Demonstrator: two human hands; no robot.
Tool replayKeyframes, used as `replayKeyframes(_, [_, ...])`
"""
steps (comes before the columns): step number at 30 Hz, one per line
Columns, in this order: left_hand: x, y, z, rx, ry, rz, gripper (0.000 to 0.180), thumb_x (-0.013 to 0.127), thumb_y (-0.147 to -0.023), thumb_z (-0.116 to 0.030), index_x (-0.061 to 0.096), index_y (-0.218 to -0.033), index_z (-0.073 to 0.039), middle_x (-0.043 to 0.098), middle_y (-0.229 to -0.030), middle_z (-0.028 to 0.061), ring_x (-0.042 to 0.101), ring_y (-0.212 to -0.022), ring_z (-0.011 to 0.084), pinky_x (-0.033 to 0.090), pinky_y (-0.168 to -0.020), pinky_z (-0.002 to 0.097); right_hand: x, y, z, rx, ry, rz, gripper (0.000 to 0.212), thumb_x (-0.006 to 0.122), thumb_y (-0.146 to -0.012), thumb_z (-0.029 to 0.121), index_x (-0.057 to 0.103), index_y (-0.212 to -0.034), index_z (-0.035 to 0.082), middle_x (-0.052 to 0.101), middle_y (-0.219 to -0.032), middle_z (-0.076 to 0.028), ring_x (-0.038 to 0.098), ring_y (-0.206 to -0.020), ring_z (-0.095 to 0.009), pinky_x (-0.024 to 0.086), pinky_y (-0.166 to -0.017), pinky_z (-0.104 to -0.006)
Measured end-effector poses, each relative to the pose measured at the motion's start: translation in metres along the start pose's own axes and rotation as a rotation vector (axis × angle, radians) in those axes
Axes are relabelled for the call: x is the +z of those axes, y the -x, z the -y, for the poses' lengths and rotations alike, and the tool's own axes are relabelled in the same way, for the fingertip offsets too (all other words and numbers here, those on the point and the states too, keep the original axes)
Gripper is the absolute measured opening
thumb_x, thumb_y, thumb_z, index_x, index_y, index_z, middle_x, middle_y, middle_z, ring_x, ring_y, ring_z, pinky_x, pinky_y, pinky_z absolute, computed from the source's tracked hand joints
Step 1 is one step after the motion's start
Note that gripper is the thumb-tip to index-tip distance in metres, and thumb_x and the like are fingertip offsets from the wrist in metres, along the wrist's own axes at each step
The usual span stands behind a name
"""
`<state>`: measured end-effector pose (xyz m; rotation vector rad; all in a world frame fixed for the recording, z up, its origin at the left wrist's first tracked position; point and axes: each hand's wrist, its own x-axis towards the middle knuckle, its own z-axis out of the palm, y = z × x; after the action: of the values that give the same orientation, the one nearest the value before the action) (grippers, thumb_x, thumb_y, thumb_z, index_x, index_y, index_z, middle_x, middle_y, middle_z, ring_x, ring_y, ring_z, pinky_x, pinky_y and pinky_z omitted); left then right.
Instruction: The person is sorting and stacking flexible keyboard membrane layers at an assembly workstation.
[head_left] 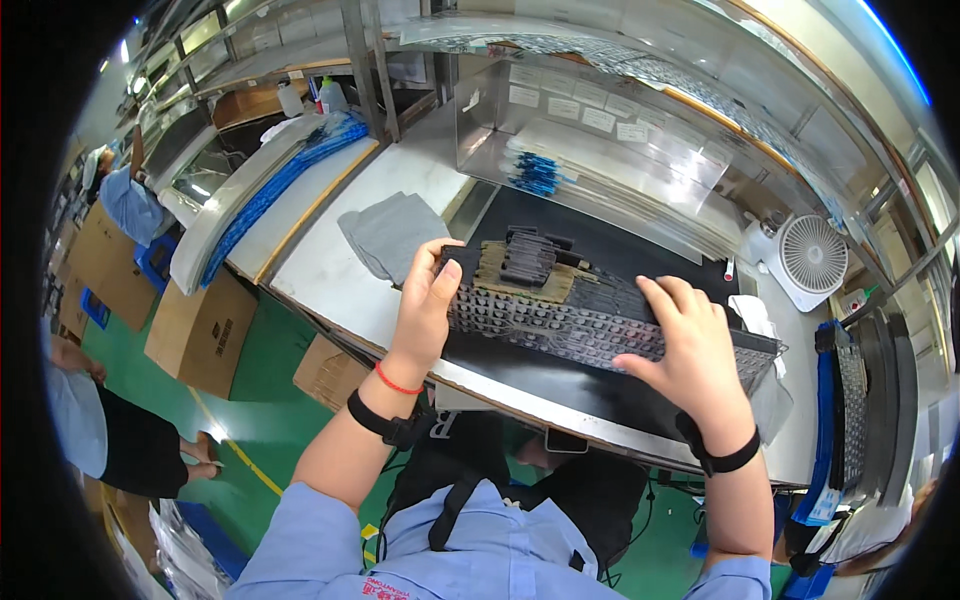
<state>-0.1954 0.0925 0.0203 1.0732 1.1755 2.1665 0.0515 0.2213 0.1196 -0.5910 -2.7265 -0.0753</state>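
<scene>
A long, dark bundle (pixel 560 325) with a grey studded side stands over the bench; it looks like stacked moulded plastic trays. Along its top run black strips, with a brownish patch and a block of short black pieces (pixel 528 258) upon it. My left hand (pixel 432 298) grips the left end, thumb up front and fingers behind. Toward the right end, my right hand (pixel 690 345) spans the bundle, its thumb on the studded side and fingers over the top. Beneath lies a black mat (pixel 590 395). What the inside of the bundle holds is hidden.
Behind the mat lie long clear strips (pixel 640 215) with blue ends. A grey cloth (pixel 390 235) rests at left, a white fan (pixel 810 255) at right. Further trays (pixel 850 400) stand at the right edge. Cardboard boxes (pixel 205 335) sit on the floor; two other people are at left.
</scene>
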Motion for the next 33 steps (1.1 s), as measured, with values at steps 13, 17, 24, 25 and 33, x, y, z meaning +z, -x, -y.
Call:
replayKeyframes(13, [-0.003, -0.006, -0.009, -0.129, 0.11, 0.025, 0.029, 0.042, -0.095, -0.024, 0.049, -0.11, 0.0, 0.056, -0.103, 0.0066, 0.054, -0.093, 0.0104, 0.043, -0.083, 0.0243, 0.031, -0.037, 0.05, -0.05, 0.042, -0.041, 0.089, 0.073, -0.064, 0.049, 0.041, -0.126, -0.007, 0.052, -0.116, -0.015, 0.051, -0.102, -0.026, 0.039, -0.087, -0.0356])
replayKeyframes(17, [-0.008, -0.003, -0.005, -0.147, 0.133, -0.051, 0.027, 0.041, -0.097, -0.024, 0.052, -0.103, 0.0, 0.059, -0.091, 0.0042, 0.056, -0.079, 0.0072, 0.046, -0.074, 0.022, 0.033, -0.034, 0.058, -0.007, 0.049, -0.078, 0.081, 0.072, -0.066, 0.046, 0.046, -0.123, -0.006, 0.055, -0.106, -0.012, 0.052, -0.09, -0.023, 0.039, -0.076, -0.0333])
replayKeyframes(24, [-0.003, 0.001, -0.011, -0.068, -0.035, -0.202, 0.03, 0.041, -0.097, -0.023, 0.057, -0.095, 0.002, 0.058, -0.085, 0.0036, 0.054, -0.079, 0.0084, 0.044, -0.073, 0.0223, 0.039, -0.021, 0.066, 0.044, 0.002, -0.109, 0.071, 0.074, -0.065, 0.04, 0.052, -0.116, -0.005, 0.056, -0.086, -0.008, 0.053, -0.078, -0.021, 0.037, -0.069, -0.0326])
replayKeyframes(25, [-0.002, -0.001, -0.013, -0.074, -0.045, -0.236, 0.029, 0.043, -0.096, -0.022, 0.058, -0.095, 0.003, 0.058, -0.086, 0.0028, 0.053, -0.079, 0.008, 0.043, -0.073, 0.022, 0.039, -0.02, 0.066, 0.031, 0.003, -0.132, 0.071, 0.074, -0.065, 0.039, 0.052, -0.116, -0.005, 0.056, -0.087, -0.008, 0.053, -0.078, -0.021, 0.037, -0.068, -0.0326])
replayKeyframes(33, [-0.027, 0.006, -0.006, 0.171, -0.259, -0.211, 0.012, 0.062, -0.086, -0.009, 0.062, -0.092, 0.002, 0.057, -0.086, 0.001, 0.05, -0.076, 0.0067, 0.04, -0.069, 0.0192, 0.035, -0.012, 0.076, 0.067, -0.005, -0.148, 0.073, 0.075, -0.064, 0.038, 0.051, -0.117, -0.005, 0.057, -0.091, -0.009, 0.053, -0.077, -0.021, 0.038, -0.069, -0.0336])
